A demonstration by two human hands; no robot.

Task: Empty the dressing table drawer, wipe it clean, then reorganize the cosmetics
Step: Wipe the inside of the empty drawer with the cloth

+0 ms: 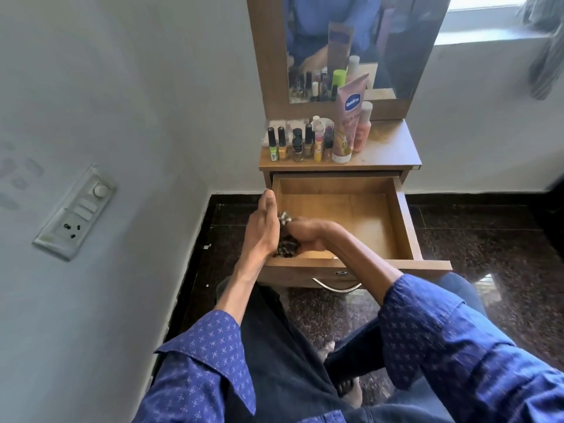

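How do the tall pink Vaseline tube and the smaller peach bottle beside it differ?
The pink Vaseline tube is taller, flat and flared at the top, standing on its cap; the peach bottle is shorter, round, with a pale cap on top. The tube bears a blue logo; the bottle doesn't. Both stand upright on the wooden dressing table top.

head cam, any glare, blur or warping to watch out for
Head view: daylight from the window at top right; glare patch on the polished floor; wide-angle bending of the wall and switch panel at left; mirror reflection and frame edges soft; hands in the drawer slightly blurred.
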